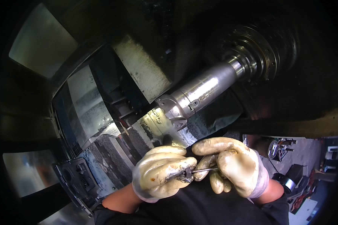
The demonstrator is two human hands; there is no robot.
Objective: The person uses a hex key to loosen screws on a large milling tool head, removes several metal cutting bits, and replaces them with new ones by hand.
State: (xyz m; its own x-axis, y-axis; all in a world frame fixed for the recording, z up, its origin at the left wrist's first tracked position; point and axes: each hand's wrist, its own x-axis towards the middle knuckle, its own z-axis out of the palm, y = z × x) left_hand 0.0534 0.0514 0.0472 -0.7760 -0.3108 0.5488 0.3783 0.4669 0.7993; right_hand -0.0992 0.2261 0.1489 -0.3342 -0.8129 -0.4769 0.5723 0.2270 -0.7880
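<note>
Both my hands wear stained cream rubber gloves and meet at the lower middle, in front of my dark shirt. My left hand (159, 174) is closed, pinching a small dark piece (187, 173) between thumb and fingers; its exact kind is unclear. My right hand (238, 167) is curled round a thin metal rod (205, 170), whose other end is hidden in the glove. The rod's tip reaches the dark piece. Just beyond my hands hangs a thick steel cutter body (208, 84) with insert pockets at its lower left end.
The cutter body runs up to a round machine spindle (251, 56) at the upper right. Metal slide covers (88, 101) and a grimy plate (141, 67) lie at left and centre. A black case (77, 178) sits lower left; tools and a magnifier-like round object (273, 149) stand lower right.
</note>
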